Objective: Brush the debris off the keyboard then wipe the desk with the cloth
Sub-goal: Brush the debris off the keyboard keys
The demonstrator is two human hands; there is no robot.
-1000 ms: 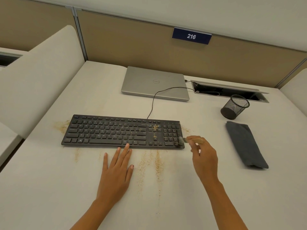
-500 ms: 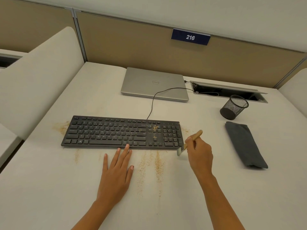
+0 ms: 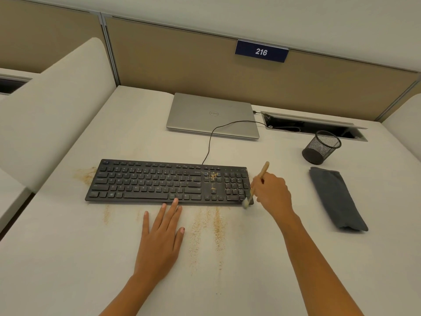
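A black keyboard lies across the middle of the white desk, with tan crumbs on its arrow and number keys. My right hand grips a small wooden-handled brush, whose pale bristles touch the keyboard's front right corner. My left hand lies flat on the desk, its fingertips touching the keyboard's front edge. Streaks of tan debris lie on the desk in front of the keyboard, and another patch sits at its left end. A folded grey cloth lies at the right.
A shut silver laptop sits behind the keyboard, whose cable runs into an open cable tray. A black mesh pen cup stands above the cloth. White side dividers and a tan back partition enclose the desk.
The brush went from lying flat near the keyboard's right edge to standing steeply, swept down past the front right corner. My right hand shifted slightly. My left hand stayed put.
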